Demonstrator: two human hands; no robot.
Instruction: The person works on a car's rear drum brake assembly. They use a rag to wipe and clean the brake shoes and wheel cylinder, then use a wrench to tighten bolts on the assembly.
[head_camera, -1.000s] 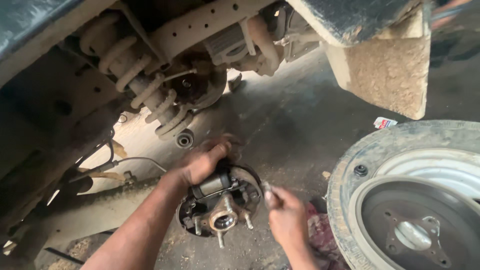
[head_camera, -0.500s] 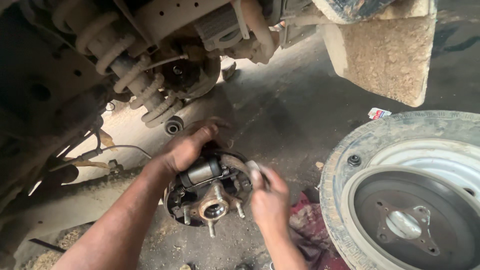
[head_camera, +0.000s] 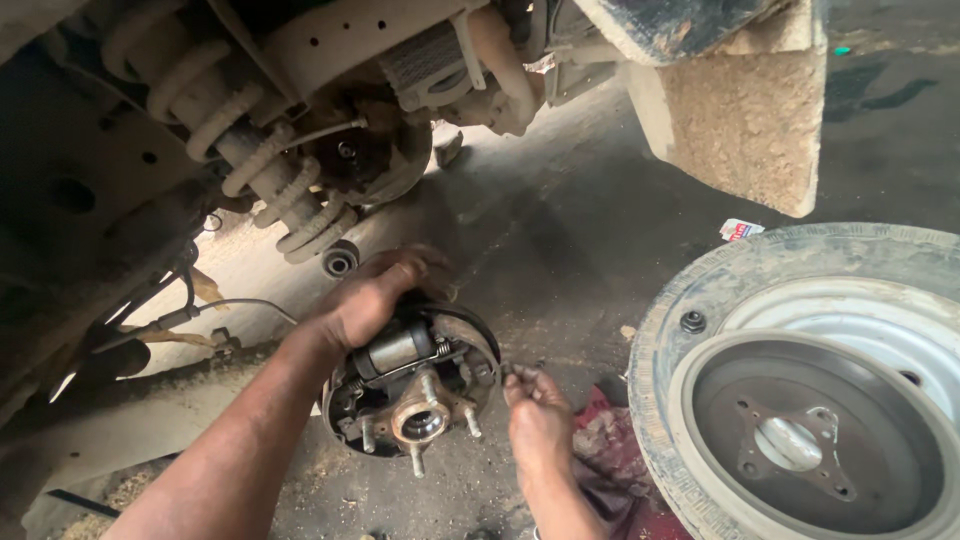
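Left hand (head_camera: 372, 296) clamped over the top rim of the brake assembly (head_camera: 412, 385), fingers curled round the backing plate edge. Right hand (head_camera: 538, 420) at the assembly's right edge, fingertips pinched on something small and metallic (can't tell what). Assembly sits low under the car body, just above the floor (head_camera: 560, 240): round, rusty and greasy, cylinder (head_camera: 392, 349) across the top with a spring beside it, hub (head_camera: 420, 422) in the centre, studs (head_camera: 470, 420) sticking out.

Coil spring (head_camera: 262, 170) up-left of the left hand, dusty. Red rag (head_camera: 600, 450) on the floor, just beside the right hand. Wheel (head_camera: 810, 390) lying flat on the right, with a dark drum (head_camera: 810, 440) resting in its rim. Small white packet with red and blue print (head_camera: 740, 230) on the floor just beyond the tyre. Mud flap (head_camera: 745, 120) hangs above it, caked tan.
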